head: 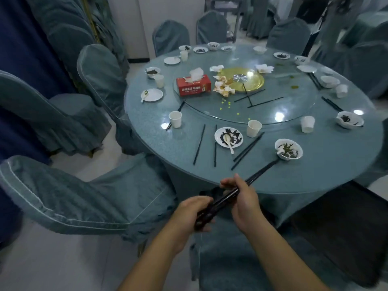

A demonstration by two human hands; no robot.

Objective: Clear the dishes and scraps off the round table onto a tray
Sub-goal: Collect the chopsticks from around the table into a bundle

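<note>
Both hands, left hand [192,208] and right hand [243,203], grip a chopstick bundle [226,199].

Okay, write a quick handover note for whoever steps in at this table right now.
Left hand and right hand together grip a bundle of black chopsticks at the near edge of the round table.
Done: some chopsticks gathered.
Left: loose chopstick pairs, paper cups, dirty plate with spoon, bowls, tissue box, crumpled napkins.
No tray in view.
</note>
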